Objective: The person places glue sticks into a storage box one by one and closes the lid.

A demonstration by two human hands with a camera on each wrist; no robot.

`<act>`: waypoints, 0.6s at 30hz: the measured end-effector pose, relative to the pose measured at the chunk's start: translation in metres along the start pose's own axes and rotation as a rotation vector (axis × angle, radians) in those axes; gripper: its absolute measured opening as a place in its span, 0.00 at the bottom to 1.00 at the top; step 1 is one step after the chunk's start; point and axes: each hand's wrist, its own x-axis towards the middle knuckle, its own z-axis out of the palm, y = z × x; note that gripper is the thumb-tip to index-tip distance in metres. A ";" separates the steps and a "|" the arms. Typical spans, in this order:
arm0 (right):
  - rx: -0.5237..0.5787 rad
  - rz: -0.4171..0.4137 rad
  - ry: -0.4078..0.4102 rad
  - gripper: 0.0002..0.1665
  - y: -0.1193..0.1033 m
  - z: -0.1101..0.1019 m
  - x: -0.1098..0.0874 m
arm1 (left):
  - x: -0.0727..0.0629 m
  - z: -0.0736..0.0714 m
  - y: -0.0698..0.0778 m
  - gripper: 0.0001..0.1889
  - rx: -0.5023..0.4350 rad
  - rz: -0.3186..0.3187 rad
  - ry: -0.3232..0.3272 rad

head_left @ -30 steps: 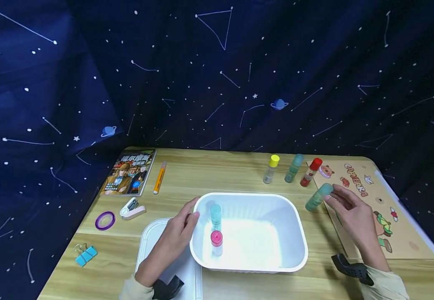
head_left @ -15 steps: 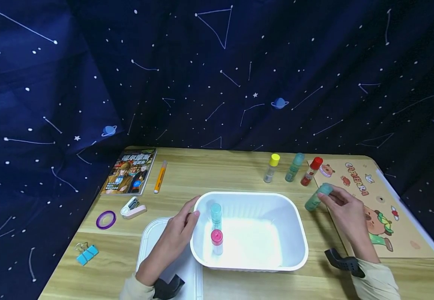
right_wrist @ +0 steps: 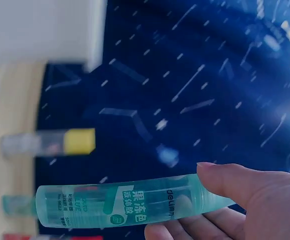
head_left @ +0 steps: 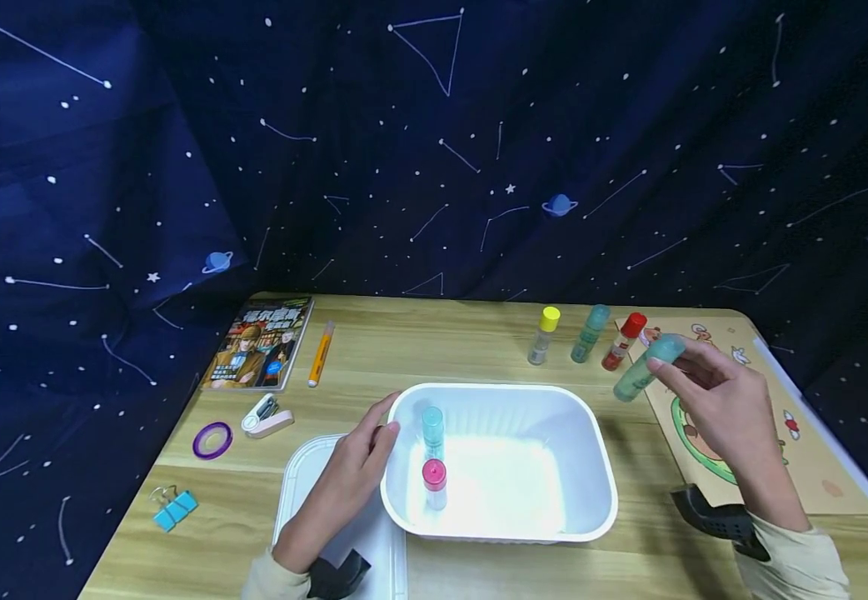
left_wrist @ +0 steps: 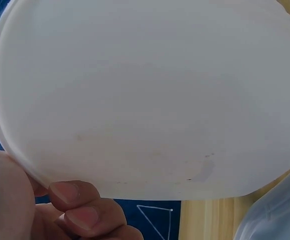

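My right hand [head_left: 726, 400] pinches a green translucent liquid glue bottle [head_left: 647, 368] near its cap, between thumb and fingers. The bottle tilts beside the right end of a white plastic bin [head_left: 554, 403]; its printed label faces the right wrist camera, where the glue bottle [right_wrist: 120, 205] lies nearly level. My left hand [head_left: 355, 471] grips the bin's left rim, thumb on the near side; in the left wrist view curled fingers [left_wrist: 85, 217] show at the bin wall [left_wrist: 145, 100]. Inside the bin stand a teal-capped bottle [head_left: 432, 429] and a pink-capped bottle [head_left: 435, 483].
Yellow-capped [head_left: 543, 335], green [head_left: 590, 333] and red-capped [head_left: 624, 342] bottles stand behind the bin. A capybara-print folder [head_left: 827, 475] lies right. Leftward are a white lid [head_left: 299, 467], magazine [head_left: 257, 346], orange cutter [head_left: 321, 354], stapler [head_left: 266, 417], purple tape [head_left: 212, 440] and blue binder clip [head_left: 175, 510].
My right hand has raised the green glue bottle up and slightly rightward from its earlier spot beside the bin. The left hand and the bin have stayed in place.
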 end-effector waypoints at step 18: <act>0.153 -0.266 -0.255 0.23 -0.095 0.019 -0.013 | 0.000 0.001 0.000 0.24 -0.018 -0.007 0.006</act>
